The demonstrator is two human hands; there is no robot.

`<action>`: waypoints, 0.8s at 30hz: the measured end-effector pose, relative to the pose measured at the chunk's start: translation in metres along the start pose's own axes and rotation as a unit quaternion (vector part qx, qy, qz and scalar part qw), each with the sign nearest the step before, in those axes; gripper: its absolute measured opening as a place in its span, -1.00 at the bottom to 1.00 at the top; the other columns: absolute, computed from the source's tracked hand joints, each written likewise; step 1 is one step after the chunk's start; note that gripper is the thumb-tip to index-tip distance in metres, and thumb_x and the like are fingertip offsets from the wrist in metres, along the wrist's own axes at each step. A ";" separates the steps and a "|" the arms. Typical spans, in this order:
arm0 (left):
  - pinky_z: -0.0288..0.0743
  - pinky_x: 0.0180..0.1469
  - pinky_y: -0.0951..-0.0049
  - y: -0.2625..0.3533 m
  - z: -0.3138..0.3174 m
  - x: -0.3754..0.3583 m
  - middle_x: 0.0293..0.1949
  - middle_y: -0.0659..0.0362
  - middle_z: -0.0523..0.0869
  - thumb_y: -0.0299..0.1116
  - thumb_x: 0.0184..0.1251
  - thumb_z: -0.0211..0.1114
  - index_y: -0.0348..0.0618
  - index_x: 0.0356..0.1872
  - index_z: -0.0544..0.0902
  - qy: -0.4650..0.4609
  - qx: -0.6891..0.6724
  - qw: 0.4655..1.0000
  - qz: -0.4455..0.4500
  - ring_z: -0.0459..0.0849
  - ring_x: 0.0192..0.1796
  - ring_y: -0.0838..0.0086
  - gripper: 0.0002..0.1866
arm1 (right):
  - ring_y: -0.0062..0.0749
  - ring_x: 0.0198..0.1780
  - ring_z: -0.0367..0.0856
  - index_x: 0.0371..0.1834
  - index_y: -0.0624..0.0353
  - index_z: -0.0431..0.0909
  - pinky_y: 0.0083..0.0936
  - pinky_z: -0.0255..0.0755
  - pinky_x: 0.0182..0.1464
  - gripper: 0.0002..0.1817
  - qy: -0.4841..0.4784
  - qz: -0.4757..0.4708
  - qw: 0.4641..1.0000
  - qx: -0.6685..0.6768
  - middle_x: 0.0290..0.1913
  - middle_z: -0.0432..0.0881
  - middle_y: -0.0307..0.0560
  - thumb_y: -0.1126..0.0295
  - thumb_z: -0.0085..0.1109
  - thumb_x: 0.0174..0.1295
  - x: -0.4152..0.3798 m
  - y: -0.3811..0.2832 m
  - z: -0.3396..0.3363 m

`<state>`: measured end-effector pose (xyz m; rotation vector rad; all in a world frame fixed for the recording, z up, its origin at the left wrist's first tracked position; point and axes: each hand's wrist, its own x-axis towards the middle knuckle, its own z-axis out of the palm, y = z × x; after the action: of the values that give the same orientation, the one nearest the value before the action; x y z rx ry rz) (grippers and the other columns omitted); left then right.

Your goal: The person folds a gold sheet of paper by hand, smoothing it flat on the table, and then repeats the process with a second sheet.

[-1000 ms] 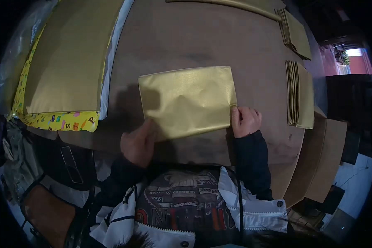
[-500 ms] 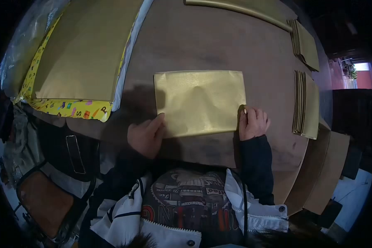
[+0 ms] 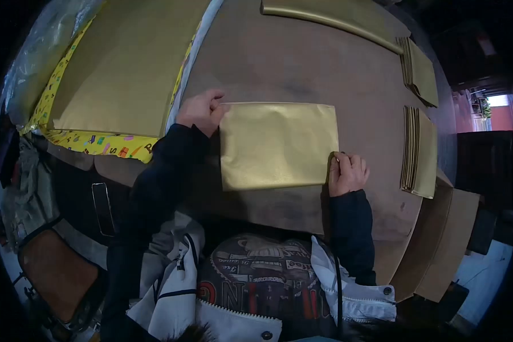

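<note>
A folded rectangle of gold paper point(image 3: 279, 145) lies flat on the brown table in front of me. My left hand point(image 3: 202, 111) is at its upper left corner, fingers curled and pinched on the edge there. On the right edge, below the middle, my right hand point(image 3: 347, 172) grips the paper between thumb and curled fingers. The paper's surface is slightly creased, and its top edge shows a thin pale line.
To the left lies a stack of large gold sheets point(image 3: 125, 74) on yellow printed wrapping point(image 3: 97, 142). A gold roll point(image 3: 330, 23) lies at the back. Folded gold bundles point(image 3: 420, 151) line the right edge, above an open cardboard box point(image 3: 447, 245). A chair point(image 3: 57, 273) stands lower left.
My left hand has moved up from the lower left edge of the gold paper to its upper left corner. The right hand keeps its grip on the right edge.
</note>
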<state>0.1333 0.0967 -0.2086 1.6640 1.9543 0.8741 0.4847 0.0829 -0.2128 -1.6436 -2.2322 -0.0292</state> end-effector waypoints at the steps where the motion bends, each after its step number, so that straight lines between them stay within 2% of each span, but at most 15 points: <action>1: 0.54 -0.24 0.37 0.002 0.000 0.003 -0.42 0.06 0.67 -0.27 0.20 0.32 -0.29 -0.04 0.61 0.000 0.000 1.000 0.003 0.66 -0.36 0.31 -0.63 | -0.19 -0.12 0.48 -0.22 0.02 0.63 -0.16 0.23 0.06 -0.86 0.002 0.002 1.000 -0.001 -0.20 0.54 -0.16 0.41 0.22 0.15 0.000 0.001 0.000; 3: 0.54 -0.24 0.34 0.004 -0.001 0.007 -0.47 0.04 0.67 -0.25 0.17 0.32 -0.26 -0.15 0.66 -0.032 0.044 0.998 -0.010 0.66 -0.37 0.25 -0.69 | -0.21 -0.14 0.48 -0.21 0.00 0.62 -0.28 0.28 -0.08 -0.83 0.029 -0.033 0.999 -0.023 -0.22 0.54 -0.17 0.42 0.21 0.10 0.001 0.003 0.001; 7: 0.54 -0.23 0.34 0.005 0.001 0.009 -0.45 0.02 0.69 -0.27 0.17 0.31 -0.24 -0.25 0.69 -0.023 0.069 0.997 -0.005 0.67 -0.37 0.20 -0.75 | -0.20 -0.15 0.48 -0.25 0.00 0.62 -0.27 0.27 -0.10 -0.85 0.029 -0.027 0.999 -0.015 -0.23 0.54 -0.18 0.43 0.21 0.09 0.001 0.000 -0.001; 9: 0.55 -0.21 0.33 0.002 0.002 0.011 -0.39 0.00 0.71 -0.26 0.16 0.32 -0.24 -0.26 0.70 -0.032 0.066 0.997 -0.018 0.68 -0.34 0.20 -0.75 | -0.19 -0.12 0.47 -0.25 0.03 0.64 -0.19 0.22 0.05 -0.88 -0.002 0.004 1.000 0.005 -0.22 0.55 -0.14 0.39 0.23 0.14 0.001 -0.002 -0.003; 10: 0.55 -0.21 0.33 0.002 0.001 0.012 -0.39 0.00 0.71 -0.26 0.16 0.32 -0.24 -0.26 0.70 -0.031 0.066 0.997 -0.016 0.68 -0.34 0.20 -0.75 | -0.19 -0.12 0.47 -0.25 0.03 0.64 -0.19 0.22 0.05 -0.88 0.001 0.004 1.000 0.005 -0.22 0.55 -0.14 0.39 0.23 0.14 0.001 0.000 -0.003; 12: 0.54 -0.12 0.21 0.004 0.001 0.011 -0.35 0.00 0.72 -0.20 0.14 0.26 -0.14 -0.32 0.71 -0.029 0.049 0.998 -0.030 0.68 -0.23 0.08 -0.76 | -0.21 -0.14 0.49 -0.25 0.01 0.63 -0.29 0.27 -0.09 -0.86 0.032 -0.026 0.999 0.000 -0.23 0.54 -0.18 0.42 0.23 0.10 0.000 0.003 0.000; 19: 0.54 -0.12 0.25 0.006 -0.003 0.011 -0.37 0.01 0.72 -0.19 0.14 0.27 -0.14 -0.30 0.72 -0.051 0.023 0.998 -0.037 0.69 -0.24 0.10 -0.75 | -0.21 -0.14 0.48 -0.27 0.02 0.63 -0.28 0.25 -0.06 -0.88 0.007 -0.030 0.999 -0.008 -0.25 0.54 -0.16 0.40 0.26 0.11 -0.001 -0.001 -0.008; 24: 0.53 -0.11 0.24 -0.002 0.000 0.011 -0.31 -0.01 0.72 -0.18 0.15 0.28 -0.14 -0.30 0.72 -0.022 0.038 0.999 -0.017 0.68 -0.20 0.10 -0.74 | -0.22 -0.19 0.44 -0.32 0.01 0.64 -0.23 0.21 -0.06 -0.89 0.015 -0.045 0.999 0.002 -0.30 0.52 -0.17 0.40 0.28 0.06 -0.007 -0.003 -0.010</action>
<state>0.1296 0.1073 -0.2093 1.6736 2.0029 0.7524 0.4866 0.0735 -0.2053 -1.5289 -2.2809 -0.0710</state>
